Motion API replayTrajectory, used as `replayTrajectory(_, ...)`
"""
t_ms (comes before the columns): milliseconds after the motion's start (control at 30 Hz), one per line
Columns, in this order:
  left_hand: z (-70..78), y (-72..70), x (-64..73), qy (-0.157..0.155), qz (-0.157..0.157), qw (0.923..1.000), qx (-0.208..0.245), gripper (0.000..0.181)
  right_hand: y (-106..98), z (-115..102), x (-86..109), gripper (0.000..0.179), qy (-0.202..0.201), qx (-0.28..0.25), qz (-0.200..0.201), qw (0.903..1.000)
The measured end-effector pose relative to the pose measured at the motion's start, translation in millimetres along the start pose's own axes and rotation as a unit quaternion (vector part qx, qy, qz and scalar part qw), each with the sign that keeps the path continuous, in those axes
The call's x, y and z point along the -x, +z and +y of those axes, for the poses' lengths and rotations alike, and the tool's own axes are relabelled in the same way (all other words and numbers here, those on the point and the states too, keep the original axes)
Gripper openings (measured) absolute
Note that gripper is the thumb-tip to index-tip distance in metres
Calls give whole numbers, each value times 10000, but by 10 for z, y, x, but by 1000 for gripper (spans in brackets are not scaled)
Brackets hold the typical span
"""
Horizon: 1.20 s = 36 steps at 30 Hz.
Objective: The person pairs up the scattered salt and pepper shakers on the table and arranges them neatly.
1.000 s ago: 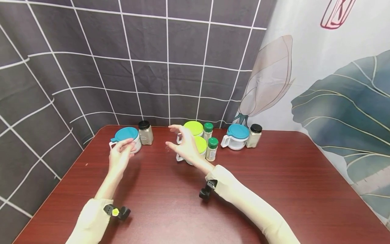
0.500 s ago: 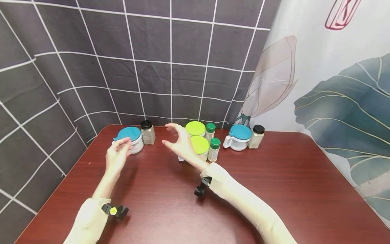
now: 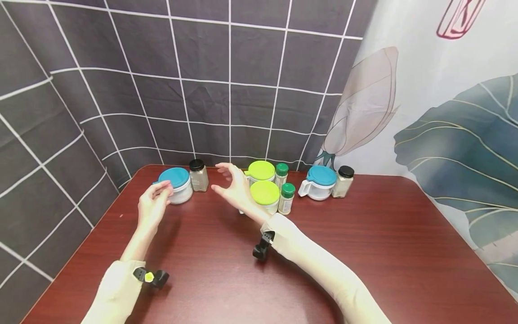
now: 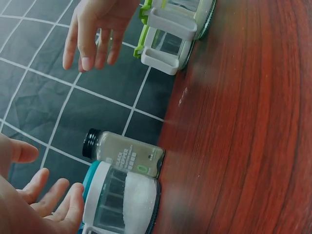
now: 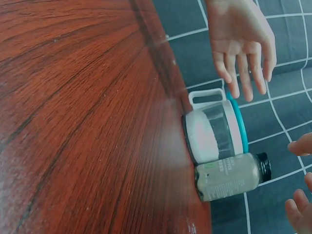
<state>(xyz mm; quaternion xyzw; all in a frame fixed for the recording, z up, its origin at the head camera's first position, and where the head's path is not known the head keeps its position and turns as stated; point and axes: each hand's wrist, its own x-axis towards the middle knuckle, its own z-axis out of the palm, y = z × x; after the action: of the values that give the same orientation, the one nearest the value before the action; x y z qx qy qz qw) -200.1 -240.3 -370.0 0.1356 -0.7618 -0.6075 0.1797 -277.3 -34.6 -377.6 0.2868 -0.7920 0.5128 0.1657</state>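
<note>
My left hand [image 3: 151, 208] hovers at the near left side of a clear jar [image 4: 141, 202] with a blue lid [image 3: 175, 177] and white contents. Its fingers are loosely bent with nothing between them; whether a fingertip touches the lid I cannot tell. Right beside that jar stands a black-capped pepper bottle [image 3: 199, 176], its label partly readable in the left wrist view. My right hand [image 3: 236, 189] is held in the air, thumb and fingers apart, holding nothing. It is just left of two lime-lidded jars [image 3: 265, 192], partly covering them in the head view.
Two green-capped shakers [image 3: 286, 200] stand right of the lime-lidded jars. Farther right are another blue-lidded jar [image 3: 319, 182] and a black-capped bottle [image 3: 343, 183]. All stand near the back edge of the brown table [image 3: 226, 270], before a grey tiled-pattern cloth [image 3: 202, 103].
Both hands have shifted slightly left: my left hand away from the blue lid, my right hand away from the lime-lidded jars. The head view has turned a little. The containers stay in place.
</note>
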Motion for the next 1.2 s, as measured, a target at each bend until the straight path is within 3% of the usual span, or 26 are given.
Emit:
replayTrajectory(800, -39, -139, -96, 10, 312, 9994, 126, 35, 205, 17, -141, 51, 372, 31, -52, 9993)
replayTrajectory(1200, -65, -217, -130, -48, 556, 9980, -284, 35, 283, 60, -191, 52, 494, -47, 7, 9988)
